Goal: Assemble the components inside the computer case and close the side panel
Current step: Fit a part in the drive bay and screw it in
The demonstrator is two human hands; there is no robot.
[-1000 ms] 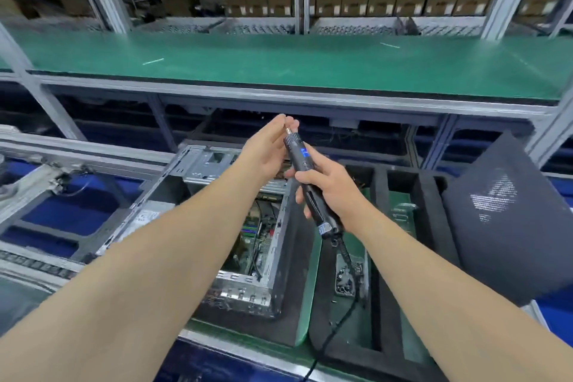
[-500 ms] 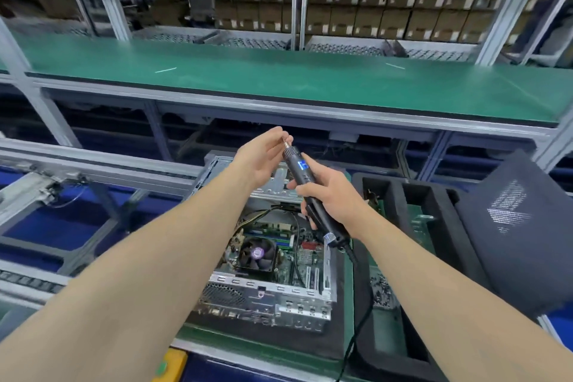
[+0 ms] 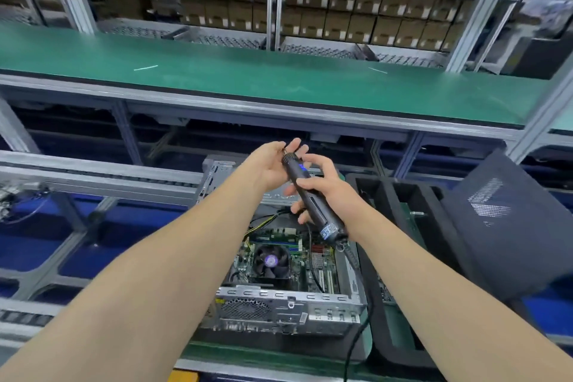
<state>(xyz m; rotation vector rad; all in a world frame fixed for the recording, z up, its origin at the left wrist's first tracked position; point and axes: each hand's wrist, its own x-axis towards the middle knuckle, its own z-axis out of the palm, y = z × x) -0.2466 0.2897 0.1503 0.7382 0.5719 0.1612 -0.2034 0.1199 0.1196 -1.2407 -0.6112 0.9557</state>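
Your right hand (image 3: 333,192) grips a slim dark grey electric screwdriver (image 3: 321,215) around its barrel, fingers curled under it. It is tilted, with the tip pointing up and to the far left. Your left hand (image 3: 269,169) meets that tip, with thumb and fingertips pinched around it; whether a screw sits between them is too small to tell. A black cable (image 3: 353,341) trails from the tool's near end down past the case.

Both hands hang above the open silver metal computer case (image 3: 288,307), which lies on a green mat (image 3: 248,355) near you. Its motherboard is exposed, with a round black cooler fan (image 3: 271,260) in the middle. Just right of the case sits a black foam tray (image 3: 400,195). Right of that is the dark grey perforated side panel (image 3: 496,226), off the case. Far beyond runs a long green-topped bench (image 3: 279,84), with brown cardboard boxes (image 3: 341,25) shelved behind it.
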